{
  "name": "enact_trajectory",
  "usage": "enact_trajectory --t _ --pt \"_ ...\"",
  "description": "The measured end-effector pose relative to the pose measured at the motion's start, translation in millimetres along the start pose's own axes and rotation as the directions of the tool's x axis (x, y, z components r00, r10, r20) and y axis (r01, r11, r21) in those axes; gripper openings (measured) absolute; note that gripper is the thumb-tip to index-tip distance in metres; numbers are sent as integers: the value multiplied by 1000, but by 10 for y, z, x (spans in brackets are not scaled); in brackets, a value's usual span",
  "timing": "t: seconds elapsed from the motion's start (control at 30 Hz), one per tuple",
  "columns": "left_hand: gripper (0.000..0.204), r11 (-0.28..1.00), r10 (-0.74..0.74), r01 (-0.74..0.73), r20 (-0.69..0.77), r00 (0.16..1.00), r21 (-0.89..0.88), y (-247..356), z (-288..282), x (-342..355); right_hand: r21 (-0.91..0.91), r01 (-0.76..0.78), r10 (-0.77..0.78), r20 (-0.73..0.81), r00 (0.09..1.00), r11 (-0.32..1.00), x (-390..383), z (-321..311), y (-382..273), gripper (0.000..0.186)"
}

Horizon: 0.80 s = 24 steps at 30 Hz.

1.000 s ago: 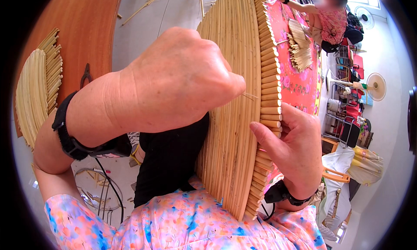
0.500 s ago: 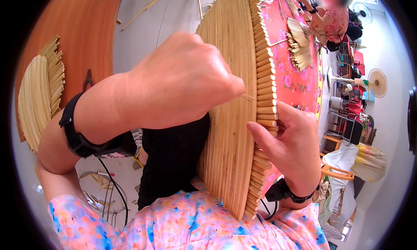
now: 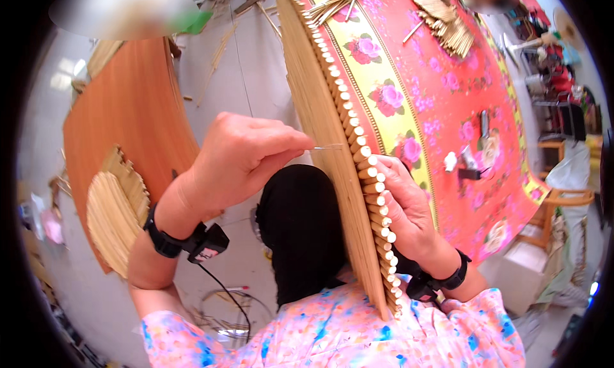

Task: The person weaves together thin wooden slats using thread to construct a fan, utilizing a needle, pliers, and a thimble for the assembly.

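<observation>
A long panel of pale, reed-like sticks (image 3: pixel 318 109) stands on edge across my lap, its row of round cut ends facing right. My left hand (image 3: pixel 246 157) is closed in a pinch just left of the panel. Between its thumb and fingertips is a thin, needle-like piece (image 3: pixel 325 148), its tip close to the panel's side. My right hand (image 3: pixel 407 211) holds the panel's right edge, thumb bent beside the stick ends; some of its fingers are hidden behind them.
A flowered red and yellow cloth (image 3: pixel 441 169) covers the table at right, with loose sticks (image 3: pixel 336 4) and a fan-shaped stick piece (image 3: pixel 444 22) on it. On the left, a brown board (image 3: pixel 137 99) carries another stick piece (image 3: pixel 115 221). Blurred people are at the top.
The view has shifted, showing more of the flowered cloth. My left hand has drawn back left from over the panel, and the panel is turned more edge-on.
</observation>
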State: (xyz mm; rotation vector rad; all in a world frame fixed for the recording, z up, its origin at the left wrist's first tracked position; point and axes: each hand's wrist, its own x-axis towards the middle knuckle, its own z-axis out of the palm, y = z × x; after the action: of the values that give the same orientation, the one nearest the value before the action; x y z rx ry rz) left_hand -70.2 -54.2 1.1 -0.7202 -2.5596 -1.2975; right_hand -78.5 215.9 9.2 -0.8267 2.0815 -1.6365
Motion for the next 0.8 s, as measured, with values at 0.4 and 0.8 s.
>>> enact_trajectory --t 0.4,0.8 --pt "17 965 -250 253 47 967 -66 144 19 -88 101 134 -125 -94 988 986 -2 246 258 48" --pt "15 908 -394 401 77 916 -122 282 69 -28 168 131 -119 -80 990 977 2 193 307 52"
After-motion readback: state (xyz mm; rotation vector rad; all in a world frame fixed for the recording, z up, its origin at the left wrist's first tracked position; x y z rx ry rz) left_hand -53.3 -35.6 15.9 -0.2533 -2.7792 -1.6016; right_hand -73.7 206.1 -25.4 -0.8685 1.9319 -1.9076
